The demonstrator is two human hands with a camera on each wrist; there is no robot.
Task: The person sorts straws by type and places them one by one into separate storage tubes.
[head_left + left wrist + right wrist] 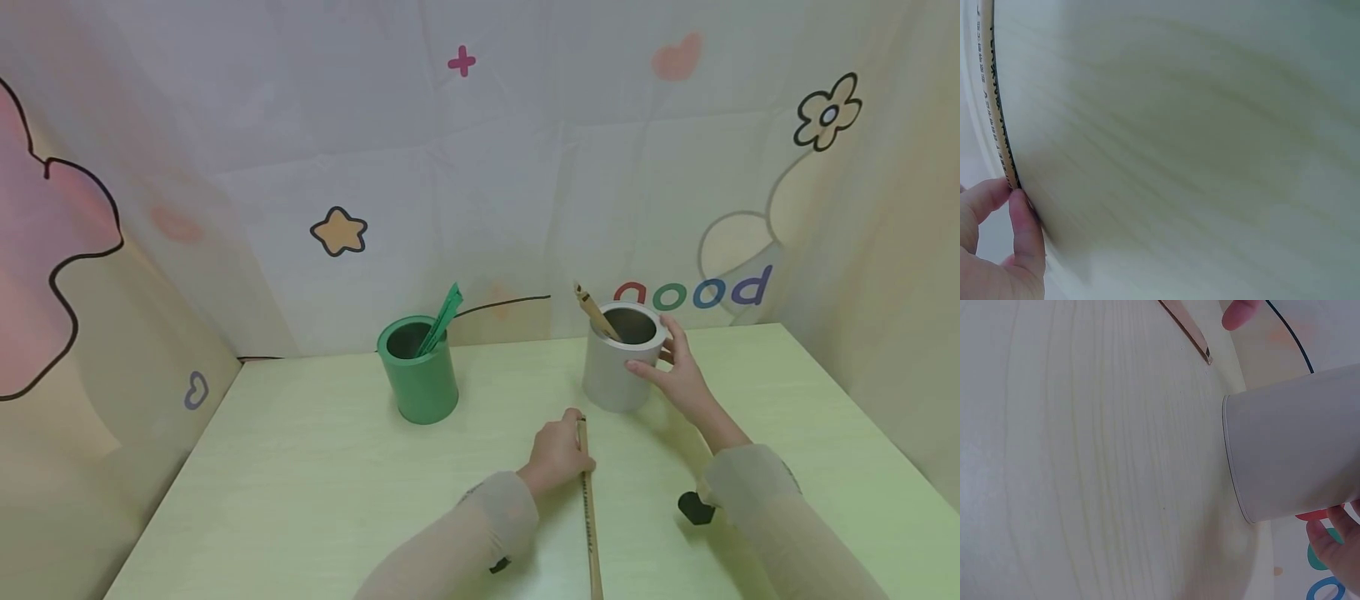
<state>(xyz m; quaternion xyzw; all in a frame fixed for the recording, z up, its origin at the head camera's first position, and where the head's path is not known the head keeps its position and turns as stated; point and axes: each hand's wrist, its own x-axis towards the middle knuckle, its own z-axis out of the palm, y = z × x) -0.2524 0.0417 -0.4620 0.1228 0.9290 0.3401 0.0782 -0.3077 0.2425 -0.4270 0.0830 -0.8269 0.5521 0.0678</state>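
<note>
In the head view my left hand (pixel 557 454) holds a long, thin tan strip (pixel 590 533) with dark writing along it. The left wrist view shows thumb and finger pinching this printed strip (pixel 999 119). To the right, my right hand (pixel 681 379) grips the side of a pale grey cylindrical holder (pixel 613 379), thumb in front and fingers around the right side. The right wrist view shows the upright holder (pixel 1294 447) with fingertips (pixel 1322 544) at its side. Another tan strip (pixel 596 312) leans inside, its lower end hidden.
A green cylindrical holder (pixel 422 387) stands on the left of the pale wooden table (pixel 300 500), with a flat green strip (pixel 441 321) leaning in it. A printed curtain (pixel 495 183) hangs behind the table. Dark devices show beneath both wrists.
</note>
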